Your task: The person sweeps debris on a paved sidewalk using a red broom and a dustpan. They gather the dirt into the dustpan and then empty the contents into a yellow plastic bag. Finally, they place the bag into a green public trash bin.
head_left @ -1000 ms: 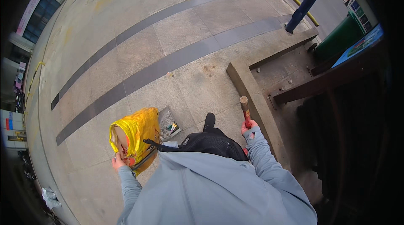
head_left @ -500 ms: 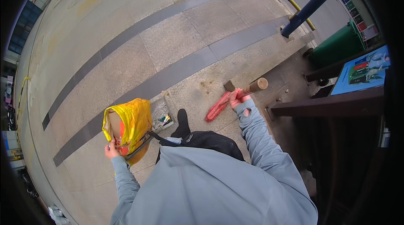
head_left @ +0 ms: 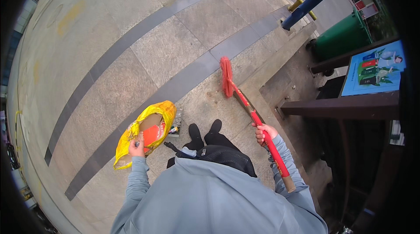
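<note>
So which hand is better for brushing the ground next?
Probably the right hand: it grips the red broom by the handle, bristles pointing away from the person. The left hand looks busy holding the yellow bag by its opening.

The left hand (head_left: 136,145) pinches the rim of a yellow plastic bag (head_left: 168,110), whose mouth shows brown and orange-red packaging (head_left: 152,134) inside. The right hand (head_left: 265,133) wraps round the handle of a red broom (head_left: 252,113), its bristle head pointing forward, away from the body. A litter-strewn dustpan (head_left: 174,135) is partly hidden by the bag, near two black shoes (head_left: 195,131) on stone paving (head_left: 183,37). A green wheeled bin (head_left: 343,38) is beyond, at the right.
</note>
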Tool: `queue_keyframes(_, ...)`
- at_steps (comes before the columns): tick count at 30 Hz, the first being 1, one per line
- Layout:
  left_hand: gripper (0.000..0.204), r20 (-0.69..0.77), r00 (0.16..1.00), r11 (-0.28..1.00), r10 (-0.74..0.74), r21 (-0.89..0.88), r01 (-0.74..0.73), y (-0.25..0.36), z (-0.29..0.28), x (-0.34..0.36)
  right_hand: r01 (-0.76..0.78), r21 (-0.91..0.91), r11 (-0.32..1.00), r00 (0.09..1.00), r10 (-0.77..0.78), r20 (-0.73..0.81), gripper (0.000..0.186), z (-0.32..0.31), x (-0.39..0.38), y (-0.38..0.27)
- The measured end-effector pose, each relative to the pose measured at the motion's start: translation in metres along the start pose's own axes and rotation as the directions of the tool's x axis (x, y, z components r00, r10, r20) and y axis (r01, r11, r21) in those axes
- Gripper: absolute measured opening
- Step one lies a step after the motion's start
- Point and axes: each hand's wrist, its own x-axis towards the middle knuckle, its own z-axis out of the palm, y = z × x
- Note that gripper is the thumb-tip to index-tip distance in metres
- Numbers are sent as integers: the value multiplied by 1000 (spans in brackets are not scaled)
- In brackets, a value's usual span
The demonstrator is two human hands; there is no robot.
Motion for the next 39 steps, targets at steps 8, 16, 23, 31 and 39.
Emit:
queue_keyframes(8, 18, 319, 945, 974, -70, 225, -4, 57, 61, 40, -105, -686, 720, 824, -323, -465, 17, -15, 106, -40)
queue_keyframes(16, 26, 463, 880, 826, 110, 449, -340, 53, 117, 80, -430, -856, 288, 657, -551, -515, 40, -18, 128, -26)
queue_keyframes(23, 36, 569, 821, 856, 46, 401, -326, 84, 162, 87, -486, -839, 246, 816, -216, -536, 45, -12, 95, 47)
queue_keyframes(31, 51, 588, 806, 823, -65, 488, -290, 71, 201, 102, -150, -149, 977, 976, 123, -179, 37, -5, -23, 51)
queue_keyframes(39, 55, 687, 692, 588, -224, 661, -466, 125, 199, 89, -235, -604, 762, 888, -85, -453, 38, -32, 22, 71)
